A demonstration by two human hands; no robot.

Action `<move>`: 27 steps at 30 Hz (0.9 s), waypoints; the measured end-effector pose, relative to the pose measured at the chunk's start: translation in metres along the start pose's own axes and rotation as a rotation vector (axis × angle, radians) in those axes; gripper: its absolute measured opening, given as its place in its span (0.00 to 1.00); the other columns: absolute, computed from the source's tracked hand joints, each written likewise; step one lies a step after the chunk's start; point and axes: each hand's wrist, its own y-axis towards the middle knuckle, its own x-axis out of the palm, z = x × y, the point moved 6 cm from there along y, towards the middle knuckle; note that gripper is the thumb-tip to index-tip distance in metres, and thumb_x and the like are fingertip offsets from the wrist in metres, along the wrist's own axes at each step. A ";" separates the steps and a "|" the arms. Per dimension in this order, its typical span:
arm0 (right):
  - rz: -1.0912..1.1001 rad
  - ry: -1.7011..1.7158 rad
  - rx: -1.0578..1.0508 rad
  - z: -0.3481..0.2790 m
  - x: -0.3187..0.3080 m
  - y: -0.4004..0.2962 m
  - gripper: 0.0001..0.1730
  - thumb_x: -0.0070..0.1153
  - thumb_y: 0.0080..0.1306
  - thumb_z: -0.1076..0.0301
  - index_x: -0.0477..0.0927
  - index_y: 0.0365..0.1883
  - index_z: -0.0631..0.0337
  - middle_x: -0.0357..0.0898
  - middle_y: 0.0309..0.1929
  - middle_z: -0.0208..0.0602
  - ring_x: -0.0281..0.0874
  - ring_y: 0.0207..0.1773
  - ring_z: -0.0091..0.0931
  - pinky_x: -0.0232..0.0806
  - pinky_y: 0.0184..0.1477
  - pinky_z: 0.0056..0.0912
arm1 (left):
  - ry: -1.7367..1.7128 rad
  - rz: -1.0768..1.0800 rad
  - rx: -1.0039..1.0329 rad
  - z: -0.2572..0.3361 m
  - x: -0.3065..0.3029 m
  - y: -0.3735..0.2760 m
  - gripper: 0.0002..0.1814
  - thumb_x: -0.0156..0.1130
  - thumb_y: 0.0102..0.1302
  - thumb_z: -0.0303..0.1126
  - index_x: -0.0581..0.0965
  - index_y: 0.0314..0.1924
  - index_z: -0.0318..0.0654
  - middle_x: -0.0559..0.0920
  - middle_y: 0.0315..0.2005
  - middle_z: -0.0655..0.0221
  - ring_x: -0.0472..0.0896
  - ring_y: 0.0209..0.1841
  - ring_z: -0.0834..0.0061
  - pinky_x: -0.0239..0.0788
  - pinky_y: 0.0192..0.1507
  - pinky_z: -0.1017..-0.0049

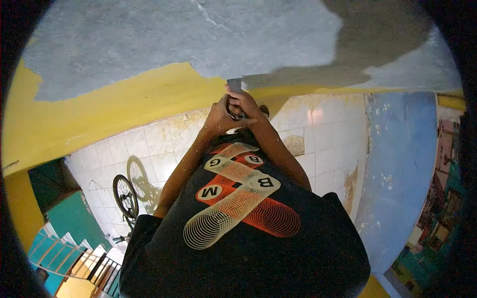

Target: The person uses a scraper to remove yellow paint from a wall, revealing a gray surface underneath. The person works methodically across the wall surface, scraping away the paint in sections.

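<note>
Before me is a wall with grey plaster or filler (149,41) over yellow paint. My left hand (217,116) and my right hand (244,104) meet in front of my body, close to the grey patch's lower edge. A flat grey blade (234,85), like that of a putty knife, stands up from them against the wall. Fingers of my right hand lie on its lower part. My left hand is curled just below, its thumb reaching towards my right wrist; whether it grips the tool's handle cannot be told. A darker grey area (309,76) lies right of the blade, partly in shadow.
Below the wall runs a pale tiled floor (152,138) with stains. A bicycle wheel (125,196) stands at left, near stairs with a metal railing (63,273). At right is a worn blue surface (400,167). A brownish patch (294,145) marks the floor.
</note>
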 end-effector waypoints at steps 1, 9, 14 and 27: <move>0.024 0.008 0.037 0.003 -0.001 0.002 0.13 0.55 0.76 0.58 0.73 0.52 0.53 0.62 0.21 0.18 0.63 0.19 0.17 0.58 0.19 0.24 | 0.000 -0.002 -0.009 -0.013 0.005 0.003 0.51 0.88 0.41 0.54 0.72 0.55 0.26 0.84 0.39 0.60 0.84 0.39 0.71 0.79 0.43 0.71; 0.083 -0.134 -0.007 0.001 0.000 -0.002 0.13 0.56 0.74 0.58 0.75 0.50 0.56 0.63 0.21 0.19 0.65 0.18 0.18 0.60 0.20 0.27 | 0.003 0.031 0.029 -0.027 0.006 0.013 0.52 0.87 0.41 0.56 0.71 0.52 0.22 0.83 0.38 0.61 0.83 0.40 0.73 0.79 0.45 0.72; 0.026 -0.096 -0.066 -0.010 0.008 -0.014 0.12 0.56 0.75 0.58 0.75 0.43 0.56 0.64 0.21 0.23 0.67 0.18 0.19 0.58 0.20 0.25 | -0.007 0.071 0.047 -0.015 0.005 0.004 0.53 0.87 0.41 0.56 0.71 0.53 0.21 0.83 0.39 0.61 0.83 0.41 0.73 0.79 0.45 0.72; 0.036 -0.057 0.050 0.002 -0.005 0.004 0.14 0.57 0.74 0.53 0.75 0.38 0.54 0.67 0.20 0.20 0.65 0.18 0.17 0.58 0.20 0.24 | -0.145 0.233 0.168 -0.013 0.006 0.002 0.44 0.89 0.41 0.51 0.74 0.48 0.26 0.83 0.34 0.66 0.83 0.36 0.79 0.80 0.40 0.74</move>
